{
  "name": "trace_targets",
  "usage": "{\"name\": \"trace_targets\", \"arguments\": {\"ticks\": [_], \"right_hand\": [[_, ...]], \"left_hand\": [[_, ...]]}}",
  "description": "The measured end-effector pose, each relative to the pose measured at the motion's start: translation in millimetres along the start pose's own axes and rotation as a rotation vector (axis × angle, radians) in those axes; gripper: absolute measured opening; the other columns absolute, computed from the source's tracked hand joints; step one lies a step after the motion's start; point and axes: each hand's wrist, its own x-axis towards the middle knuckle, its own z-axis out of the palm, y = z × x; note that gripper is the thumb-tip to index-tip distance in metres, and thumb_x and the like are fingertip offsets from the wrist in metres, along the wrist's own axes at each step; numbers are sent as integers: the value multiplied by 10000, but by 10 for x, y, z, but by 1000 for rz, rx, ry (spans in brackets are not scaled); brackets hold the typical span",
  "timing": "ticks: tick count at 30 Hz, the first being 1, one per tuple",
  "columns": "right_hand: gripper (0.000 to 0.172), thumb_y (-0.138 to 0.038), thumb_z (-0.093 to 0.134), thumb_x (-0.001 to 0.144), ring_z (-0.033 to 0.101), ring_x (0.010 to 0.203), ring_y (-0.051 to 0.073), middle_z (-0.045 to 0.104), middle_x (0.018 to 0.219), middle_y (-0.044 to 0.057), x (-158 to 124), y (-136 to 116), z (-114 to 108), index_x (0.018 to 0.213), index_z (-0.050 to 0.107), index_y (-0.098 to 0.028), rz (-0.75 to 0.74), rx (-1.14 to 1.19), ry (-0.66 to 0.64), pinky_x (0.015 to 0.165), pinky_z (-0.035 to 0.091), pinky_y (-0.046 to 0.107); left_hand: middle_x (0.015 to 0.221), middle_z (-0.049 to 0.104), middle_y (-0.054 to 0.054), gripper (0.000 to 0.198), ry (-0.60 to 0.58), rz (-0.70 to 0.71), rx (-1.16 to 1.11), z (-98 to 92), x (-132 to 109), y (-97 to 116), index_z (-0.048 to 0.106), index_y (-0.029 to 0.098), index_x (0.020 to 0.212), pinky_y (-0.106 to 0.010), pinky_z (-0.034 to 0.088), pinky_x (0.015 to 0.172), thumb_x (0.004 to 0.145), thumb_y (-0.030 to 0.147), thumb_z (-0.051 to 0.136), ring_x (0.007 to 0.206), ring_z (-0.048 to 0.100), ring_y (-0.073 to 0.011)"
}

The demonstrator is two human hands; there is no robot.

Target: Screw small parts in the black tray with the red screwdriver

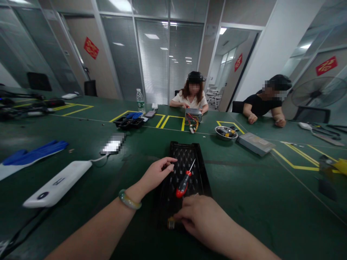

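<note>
Head view: your left hand (158, 174) sits half open above the middle of a black ribbed plastic tray (181, 143), fingers loosely curled and holding nothing. A pale green bangle (129, 199) circles that wrist. Your right hand (202, 216) lies low over the tray's near end with its fingers reaching forward. No tool shows in it, and you cannot tell whether its fingertips (179, 215) hold anything. A small brass-coloured part (170, 223) lies just beside them, at the tray's near end.

A red-handled screwdriver (183, 186) lies in the tray between your hands, its thin shaft pointing toward the upper right of the frame. Handling note: take it by the red handle, not the shaft, and lift the small part with your fingertips so it does not slip into the tray's ribs.

To the left of the tray lies a white power bank (56, 184) with a cable. Beyond the tray, right of centre, stands a steel bowl (226, 133) holding small parts. At the far side, a co-worker's hands rest on a metal box (193, 115) with coloured wires.
</note>
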Motion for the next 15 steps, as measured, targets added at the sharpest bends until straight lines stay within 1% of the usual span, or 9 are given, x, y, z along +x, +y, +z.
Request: {"name": "trace_targets", "arguments": {"ticks": [4,7,12,15], "right_hand": [[352,-164,585,928,651,893,188,722,981,-4,8,-7,-44,1185,744,-345,-13,-41,-47,817,476,299],[353,-173,585,937,639,882,182,716,980,-2,11,-14,-77,1196,739,-358,-35,-38,-55,818,474,295],[362,-147,588,927,641,966,185,724,1048,1,3,-20,-116,1179,752,-350,-31,22,-53,907,471,302],[385,-134,577,928,646,983,185,730,1075,6,-8,-10,-114,1193,746,-356,-35,40,-54,913,478,304]], "left_hand": [[876,667,-11,331,-6,6,12,2,2,4,654,211,1229,-322,496,801,954,350,533,816,636,-176],[875,661,-11,332,-6,11,24,7,2,-4,656,215,1231,-322,494,793,952,352,538,808,626,-175],[882,658,-9,328,-9,25,40,22,-2,-32,652,221,1236,-316,496,783,957,349,538,809,625,-174],[876,656,-7,323,-10,34,56,27,-1,-50,652,221,1235,-313,496,784,956,339,541,805,621,-172]]}}
